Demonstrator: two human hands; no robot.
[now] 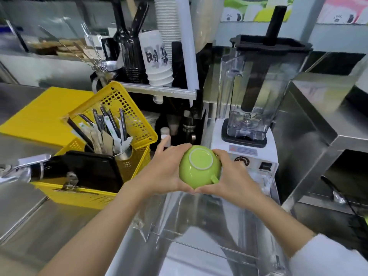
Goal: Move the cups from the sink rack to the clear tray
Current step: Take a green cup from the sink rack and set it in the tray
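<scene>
A green cup point(199, 166) is held upside down, its pale round base facing up and its handle pointing toward the lower right. My left hand point(165, 170) grips its left side and my right hand point(233, 176) grips its right side by the handle. The cup hangs above the far end of a clear tray point(179, 234), whose transparent walls stand on the steel counter below my forearms. The tray's inside looks bare where I can see it. No sink rack is visible.
A yellow perforated basket point(123, 108) with cutlery and a black tray stands to the left. A blender point(253, 92) sits right behind the cup. Paper cup stacks point(159, 56) and a shelf are at the back. A steel shelf unit point(326, 124) rises at right.
</scene>
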